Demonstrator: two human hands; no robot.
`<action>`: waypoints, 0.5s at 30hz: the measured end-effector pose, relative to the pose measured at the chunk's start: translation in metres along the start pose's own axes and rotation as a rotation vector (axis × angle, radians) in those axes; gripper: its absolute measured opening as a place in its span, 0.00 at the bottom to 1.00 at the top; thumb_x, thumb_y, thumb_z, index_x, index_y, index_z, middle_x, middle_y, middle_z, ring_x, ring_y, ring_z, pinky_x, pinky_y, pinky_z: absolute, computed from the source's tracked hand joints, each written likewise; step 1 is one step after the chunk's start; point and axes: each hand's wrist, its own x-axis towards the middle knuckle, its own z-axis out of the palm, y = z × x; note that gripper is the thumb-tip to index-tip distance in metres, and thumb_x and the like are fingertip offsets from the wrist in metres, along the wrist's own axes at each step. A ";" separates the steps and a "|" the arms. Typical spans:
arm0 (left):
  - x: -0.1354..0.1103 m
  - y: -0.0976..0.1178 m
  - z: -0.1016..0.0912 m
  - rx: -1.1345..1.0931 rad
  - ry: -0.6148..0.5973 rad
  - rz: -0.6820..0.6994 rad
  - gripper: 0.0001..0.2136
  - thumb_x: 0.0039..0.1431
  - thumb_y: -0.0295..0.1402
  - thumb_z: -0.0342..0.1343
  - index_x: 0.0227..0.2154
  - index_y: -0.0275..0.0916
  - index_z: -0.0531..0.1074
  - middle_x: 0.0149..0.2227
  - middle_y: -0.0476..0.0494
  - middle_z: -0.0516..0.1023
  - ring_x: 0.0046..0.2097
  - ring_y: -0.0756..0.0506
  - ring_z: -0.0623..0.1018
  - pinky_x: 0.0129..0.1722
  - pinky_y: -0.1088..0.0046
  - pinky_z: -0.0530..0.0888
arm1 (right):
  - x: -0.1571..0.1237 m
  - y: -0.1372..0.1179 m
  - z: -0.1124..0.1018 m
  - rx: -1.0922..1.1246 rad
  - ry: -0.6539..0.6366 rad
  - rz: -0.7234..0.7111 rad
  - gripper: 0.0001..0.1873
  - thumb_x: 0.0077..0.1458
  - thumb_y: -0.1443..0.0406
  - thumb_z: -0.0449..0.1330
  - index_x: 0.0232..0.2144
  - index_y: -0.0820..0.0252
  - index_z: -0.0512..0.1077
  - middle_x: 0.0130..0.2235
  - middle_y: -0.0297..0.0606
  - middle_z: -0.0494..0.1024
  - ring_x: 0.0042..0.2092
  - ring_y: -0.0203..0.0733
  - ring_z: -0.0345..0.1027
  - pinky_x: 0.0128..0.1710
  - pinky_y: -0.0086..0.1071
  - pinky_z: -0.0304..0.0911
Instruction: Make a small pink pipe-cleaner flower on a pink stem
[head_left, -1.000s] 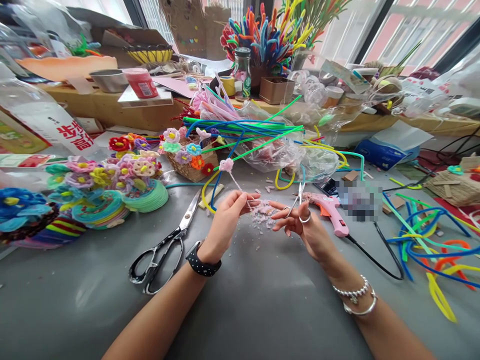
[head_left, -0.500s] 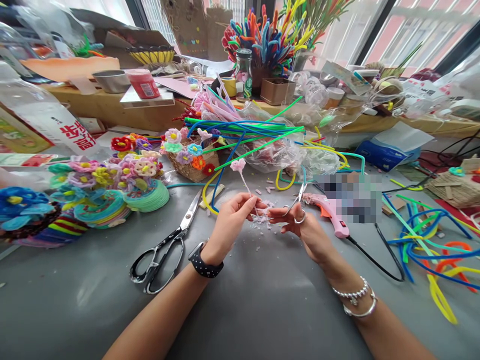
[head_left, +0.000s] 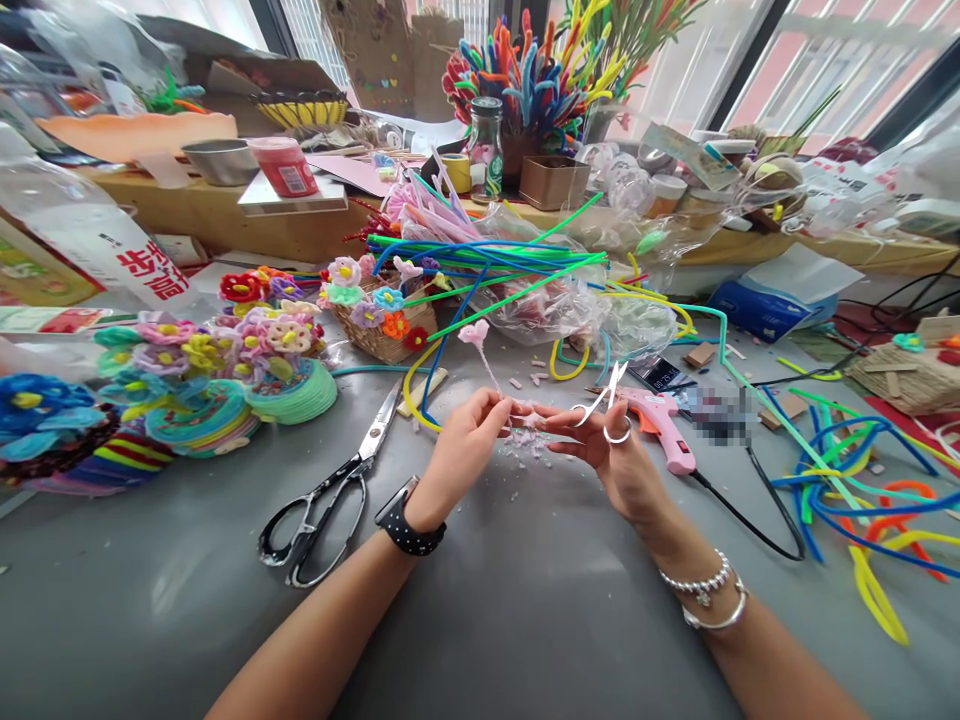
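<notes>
My left hand (head_left: 466,445) is closed, pinching the lower end of a pale pink pipe-cleaner flower (head_left: 474,333) between thumb and fingertips. Its twisted stem leans up to the left, with a small pink head on top. On my right hand (head_left: 626,470) the finger loops of small scissors (head_left: 616,380) are hooked, their blades pointing upward. The right fingers reach toward the left fingertips, near the stem's end. Below both hands lie pale fuzz scraps (head_left: 529,447) on the grey table.
Large black-handled scissors (head_left: 371,440) lie left of my left hand. A pink glue gun (head_left: 666,428) with its cord sits at right, near a phone (head_left: 660,375). Pipe-cleaner flower pots (head_left: 292,390) stand at left; loose pipe cleaners (head_left: 847,470) spread at far right.
My right hand has turned slightly and its fingers have straightened toward the left hand. The small scissors have shifted right, and the phone beside the glue gun shows more.
</notes>
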 end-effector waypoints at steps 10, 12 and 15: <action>-0.003 0.002 0.001 0.175 0.046 0.111 0.11 0.54 0.39 0.47 0.27 0.37 0.68 0.29 0.48 0.71 0.33 0.50 0.69 0.34 0.75 0.64 | -0.002 0.000 0.005 -0.038 -0.042 0.036 0.34 0.46 0.41 0.44 0.27 0.62 0.75 0.42 0.45 0.72 0.42 0.44 0.67 0.38 0.35 0.64; -0.003 0.002 0.002 0.174 0.037 0.101 0.11 0.53 0.39 0.49 0.26 0.37 0.68 0.27 0.49 0.71 0.32 0.50 0.69 0.32 0.76 0.64 | -0.002 0.000 0.006 -0.030 -0.104 0.067 0.34 0.46 0.41 0.44 0.29 0.62 0.75 0.41 0.46 0.73 0.43 0.45 0.66 0.39 0.36 0.63; -0.003 0.004 0.003 0.127 0.012 0.080 0.10 0.52 0.39 0.51 0.25 0.36 0.68 0.27 0.49 0.71 0.31 0.51 0.69 0.32 0.76 0.64 | -0.004 0.002 0.007 -0.030 -0.170 0.088 0.34 0.45 0.41 0.45 0.30 0.63 0.75 0.37 0.45 0.75 0.39 0.44 0.68 0.38 0.36 0.63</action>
